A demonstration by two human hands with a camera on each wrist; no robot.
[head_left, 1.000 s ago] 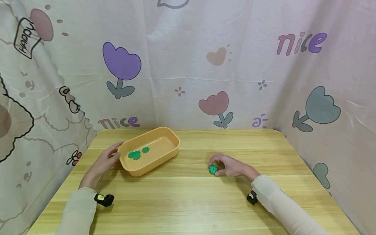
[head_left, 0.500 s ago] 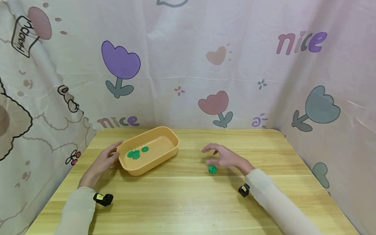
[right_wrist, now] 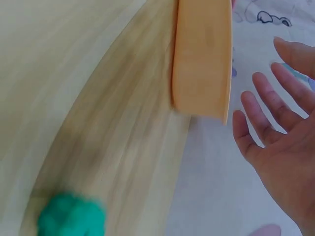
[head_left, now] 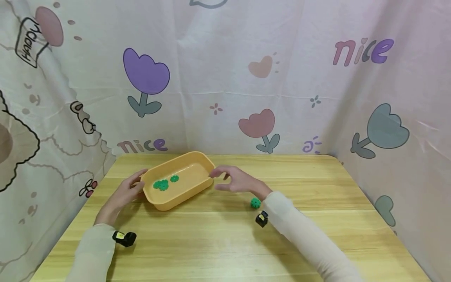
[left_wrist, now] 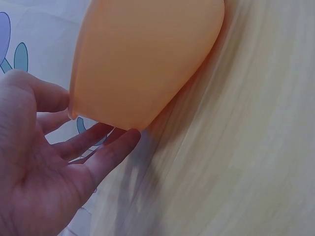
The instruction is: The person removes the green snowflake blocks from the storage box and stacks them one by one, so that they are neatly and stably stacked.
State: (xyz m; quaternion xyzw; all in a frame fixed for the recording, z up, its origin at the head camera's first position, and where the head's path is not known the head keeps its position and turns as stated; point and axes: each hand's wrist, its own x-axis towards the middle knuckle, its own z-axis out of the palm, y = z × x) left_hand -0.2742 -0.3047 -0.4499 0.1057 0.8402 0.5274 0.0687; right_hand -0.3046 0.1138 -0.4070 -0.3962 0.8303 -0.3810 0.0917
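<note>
Green notched ball (head_left: 255, 203) lies loose on the wooden table (head_left: 211, 250), right of centre; the right hand (head_left: 236, 180) has just left it and moved left, so nothing holds it now. That hand is empty, fingers spread, at the right end of a yellow tray (head_left: 192, 174) containing green discs (head_left: 162, 185). The left hand (head_left: 123, 194) grips the tray's left end. From the head, the right fingertips overlap its rim; the right wrist view shows a gap.

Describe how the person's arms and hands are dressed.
The left sleeve and right sleeve are long and cream-coloured. A small black device with a yellow patch sits by each cuff. The left hand and right hand wear no gloves.
</note>
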